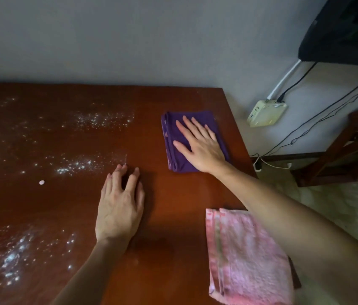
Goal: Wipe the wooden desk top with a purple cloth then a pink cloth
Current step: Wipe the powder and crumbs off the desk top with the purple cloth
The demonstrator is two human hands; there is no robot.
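Purple cloth (192, 140), folded, lies near the desk's (162, 102) far right corner, directly under the right hand (200, 146); fingers straight and spread, palm flat on it. Left hand (119, 205) rests flat on bare wood beside it, fingers loosely apart, holding nothing. Pink cloth (246, 258), folded, at the near right edge under the right forearm. White powder (81, 166) scattered across the left side.

Home room: wooden desk (68, 208) against plain wall (129, 36), router (266, 113), floor cables (318, 119)
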